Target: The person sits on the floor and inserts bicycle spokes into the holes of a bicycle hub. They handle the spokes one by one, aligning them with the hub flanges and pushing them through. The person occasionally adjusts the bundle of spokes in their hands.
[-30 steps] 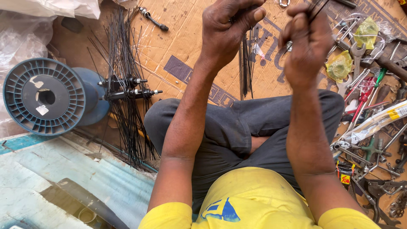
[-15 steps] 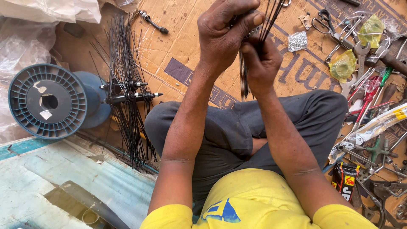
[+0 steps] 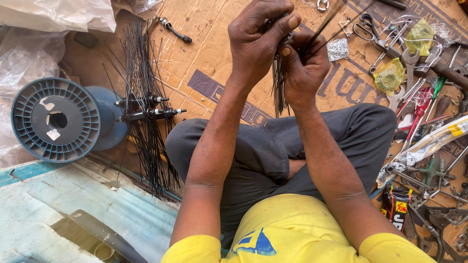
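Left hand [image 3: 258, 34] clenched round spoked hub [image 3: 285, 36]; right hand [image 3: 304, 68] pinching black spokes [image 3: 279, 87]

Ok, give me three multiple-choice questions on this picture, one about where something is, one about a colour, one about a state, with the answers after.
1. Where does the plastic spool lie?
A. on the person's left, beside the loose spokes
B. among the tools on the right
C. in the person's lap

2. What colour is the person's shirt?
A. red
B. yellow
C. white

3. How are the two hands placed?
A. both flat on the cardboard
B. far apart, each on a knee
C. raised together, gripping a bundle of thin black spokes

Answers: 1 A, the spool sits at the left edge next to the spoke pile. 2 B, the sleeves and chest are yellow. 3 C, the left hand and right hand meet around the bundle above the legs.
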